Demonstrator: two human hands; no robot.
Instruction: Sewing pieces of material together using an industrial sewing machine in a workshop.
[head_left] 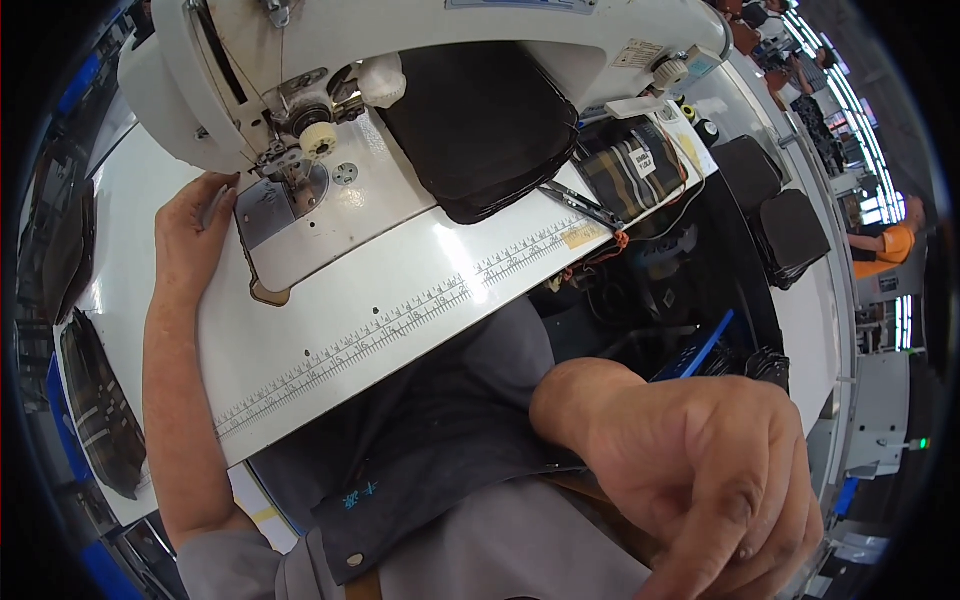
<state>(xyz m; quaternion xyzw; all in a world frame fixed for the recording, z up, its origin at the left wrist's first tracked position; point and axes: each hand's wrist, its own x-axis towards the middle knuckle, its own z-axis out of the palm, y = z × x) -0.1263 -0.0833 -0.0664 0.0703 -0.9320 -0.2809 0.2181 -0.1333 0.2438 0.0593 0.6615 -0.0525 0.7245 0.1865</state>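
A white sewing machine (400, 25) stands at the top, its presser foot and needle area (290, 175) over a shiny metal plate (265, 212). My left hand (193, 228) rests on the table just left of that plate, fingertips drawn together by the machine head; anything between them is too small to make out. Raised close to the camera at lower right is my right hand (710, 470). Its fingers are curled in, and the palm side is hidden. Under the machine arm lies a stack of dark fabric pieces (490, 130).
A printed ruler (400, 320) runs along the white table's front edge. Scissors (585, 205) lie beside folded plaid fabric (635, 170). More dark pieces (790, 235) are stacked at right; plaid fabric (105, 410) hangs at left. A person in orange (890, 245) is in the right background.
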